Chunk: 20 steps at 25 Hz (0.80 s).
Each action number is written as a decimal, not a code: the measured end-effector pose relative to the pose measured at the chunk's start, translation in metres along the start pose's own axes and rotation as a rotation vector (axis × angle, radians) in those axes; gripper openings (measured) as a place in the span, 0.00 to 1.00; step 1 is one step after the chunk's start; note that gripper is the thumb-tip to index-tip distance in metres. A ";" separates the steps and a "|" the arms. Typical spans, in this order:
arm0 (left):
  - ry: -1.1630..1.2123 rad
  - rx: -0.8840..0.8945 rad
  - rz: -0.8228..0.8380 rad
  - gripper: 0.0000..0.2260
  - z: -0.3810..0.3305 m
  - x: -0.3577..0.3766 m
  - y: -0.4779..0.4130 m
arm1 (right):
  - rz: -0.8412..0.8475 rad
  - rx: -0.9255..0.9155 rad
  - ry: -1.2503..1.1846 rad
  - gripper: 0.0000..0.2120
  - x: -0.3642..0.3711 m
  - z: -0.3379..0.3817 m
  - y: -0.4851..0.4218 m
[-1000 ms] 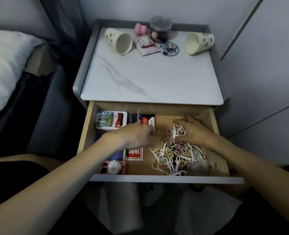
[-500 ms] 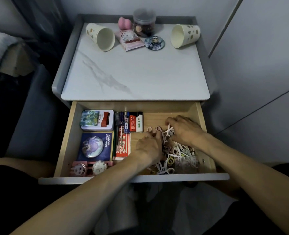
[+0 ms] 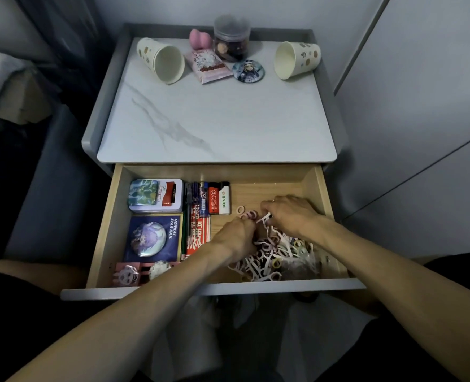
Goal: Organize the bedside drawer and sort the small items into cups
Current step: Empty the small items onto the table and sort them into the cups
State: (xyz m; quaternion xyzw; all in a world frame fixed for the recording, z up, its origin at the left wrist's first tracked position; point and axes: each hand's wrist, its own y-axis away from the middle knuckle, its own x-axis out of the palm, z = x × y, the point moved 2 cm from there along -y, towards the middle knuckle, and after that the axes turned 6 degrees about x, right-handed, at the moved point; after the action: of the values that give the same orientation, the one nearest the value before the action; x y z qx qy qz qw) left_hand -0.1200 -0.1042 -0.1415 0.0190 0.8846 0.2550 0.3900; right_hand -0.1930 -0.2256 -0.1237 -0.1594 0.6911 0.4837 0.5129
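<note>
Pale wood lines the open drawer (image 3: 110,216), where a tangled pile (image 3: 278,257) of white picks and small coloured rings fills the right-hand side and two bare hands work at its far edge. The danger is the tangle itself: picks hook through rings, so one lifted piece may drag its neighbours up and scatter them over the drawer front or leftward toward the tin (image 3: 155,195). The left cup (image 3: 161,62) and the right cup (image 3: 296,60) both lie tipped on their sides at the back of the nightstand top (image 3: 217,119), well apart from the pile. Anything dropped into them as they lie could roll straight out, and the long carry invites spills. The left hand (image 3: 236,238) reaches in knuckles up, fingers curled down into the pile; whether they have caught anything cannot be told. The right hand (image 3: 289,213), wrist angled in from the right, bends its fingertips down and pinches a white pick (image 3: 264,217) beside a few loose pink hair rings (image 3: 246,213).
</note>
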 end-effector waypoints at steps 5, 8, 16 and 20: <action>0.109 0.029 -0.033 0.12 0.005 -0.004 0.004 | -0.054 0.040 -0.151 0.11 -0.014 -0.014 0.009; 0.171 0.027 -0.086 0.10 0.004 -0.010 0.010 | -0.112 0.044 -0.266 0.09 -0.023 -0.019 0.019; 0.446 0.030 -0.214 0.05 -0.005 -0.046 0.036 | -0.220 -0.021 -0.468 0.04 -0.065 -0.019 0.055; 0.629 0.044 -0.389 0.04 -0.005 -0.105 0.054 | -0.293 -0.107 -0.555 0.08 -0.110 -0.005 0.059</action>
State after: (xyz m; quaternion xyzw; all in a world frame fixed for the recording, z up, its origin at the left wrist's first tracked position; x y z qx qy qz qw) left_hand -0.0594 -0.0840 -0.0417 -0.2203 0.9536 0.1505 0.1396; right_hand -0.1917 -0.2315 0.0014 -0.1458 0.4679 0.4654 0.7370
